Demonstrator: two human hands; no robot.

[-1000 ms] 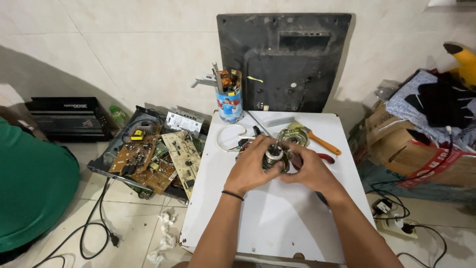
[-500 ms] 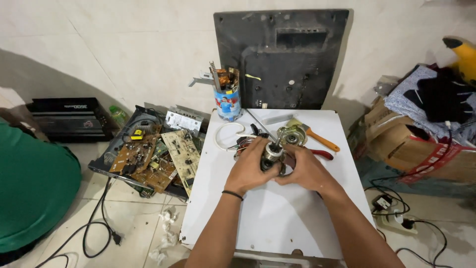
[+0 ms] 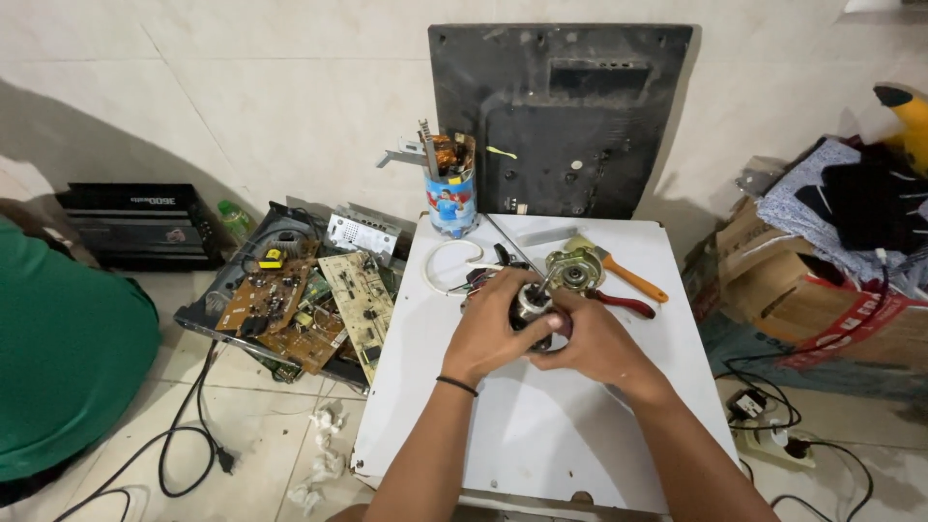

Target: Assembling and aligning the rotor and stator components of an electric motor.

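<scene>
White laminate counter [image 3: 541,435] carries the work: just above its middle, the left hand [image 3: 493,333] and right hand [image 3: 590,343] close from either side on a small grey metal motor with a dark wound core [image 3: 532,307], held between them just over the surface. Its thin shaft points up and away, toward the brass-coloured round end cap [image 3: 572,269] just beyond; both hands are equally near

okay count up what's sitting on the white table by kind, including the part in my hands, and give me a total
Small motor, held by left hand and right hand: 1
Round metal motor cover: 1
Orange-handled tool: 1
Red-handled pliers: 1
White ring: 1
Can of tools: 1
Total: 6
</scene>
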